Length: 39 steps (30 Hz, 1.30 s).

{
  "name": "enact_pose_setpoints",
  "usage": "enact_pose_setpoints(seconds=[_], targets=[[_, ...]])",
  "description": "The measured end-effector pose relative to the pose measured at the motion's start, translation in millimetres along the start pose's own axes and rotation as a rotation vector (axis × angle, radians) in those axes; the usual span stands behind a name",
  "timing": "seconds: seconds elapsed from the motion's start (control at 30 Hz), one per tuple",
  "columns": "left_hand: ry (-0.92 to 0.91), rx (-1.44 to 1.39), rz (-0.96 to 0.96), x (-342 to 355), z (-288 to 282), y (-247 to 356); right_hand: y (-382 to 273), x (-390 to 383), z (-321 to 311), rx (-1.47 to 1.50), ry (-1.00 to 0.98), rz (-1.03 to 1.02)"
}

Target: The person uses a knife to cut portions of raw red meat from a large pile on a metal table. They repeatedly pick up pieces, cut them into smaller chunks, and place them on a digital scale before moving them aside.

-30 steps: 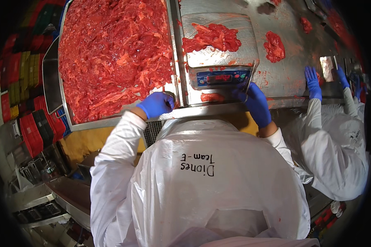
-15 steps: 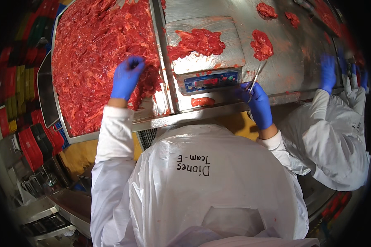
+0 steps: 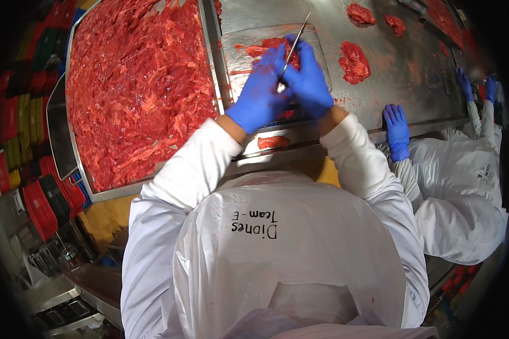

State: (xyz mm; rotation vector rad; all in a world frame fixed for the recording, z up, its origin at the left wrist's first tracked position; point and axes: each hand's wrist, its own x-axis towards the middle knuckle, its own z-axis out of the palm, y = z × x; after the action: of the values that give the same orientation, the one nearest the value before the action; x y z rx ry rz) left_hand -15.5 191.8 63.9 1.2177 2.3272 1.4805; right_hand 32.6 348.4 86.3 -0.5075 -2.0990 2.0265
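Red raw meat lies on the metal plate of a bench scale, with my hands over its near part. My right hand is closed on a slim, shiny metal tool with a thin end that points up and away; its kind is not clear. Close against it is my left hand, its fingers reaching over the meat. Its fingertips are partly hidden and blurred, so I cannot tell whether it grips any. Both hands wear blue gloves and cover most of the scale's display.
A large metal tray of red meat stands at the left. Meat portions lie on the steel table to the right; a small strip sits below the scale. A co-worker's gloved hand rests at the table's edge.
My left hand has moved right from the meat tray to the scale. My right hand has brought the metal tool leftward over the scale. The co-worker's near hand has come closer.
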Motion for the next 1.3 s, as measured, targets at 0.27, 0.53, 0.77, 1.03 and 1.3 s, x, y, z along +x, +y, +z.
enact_pose_setpoints(seconds=[0.27,0.53,0.77,1.03,1.3], targets=[[0.414,-0.627,-0.675,-52,-89,-42,-36,-62,38,-0.358,-0.706,-0.364],[0.2,-0.566,-0.944,-138,-84,-75,-13,-68,47,-0.566,-0.87,-0.319],[0.138,0.093,-0.512,-86,-85,-92,-27,-67,19,-0.284,-0.733,-0.002],[-0.334,0.82,-0.127,-80,-43,-53,-9,-63,-60,0.244,-0.082,0.044],[-0.552,-0.493,-0.614,-57,-119,13,18,-103,-95,0.204,0.032,0.136]])
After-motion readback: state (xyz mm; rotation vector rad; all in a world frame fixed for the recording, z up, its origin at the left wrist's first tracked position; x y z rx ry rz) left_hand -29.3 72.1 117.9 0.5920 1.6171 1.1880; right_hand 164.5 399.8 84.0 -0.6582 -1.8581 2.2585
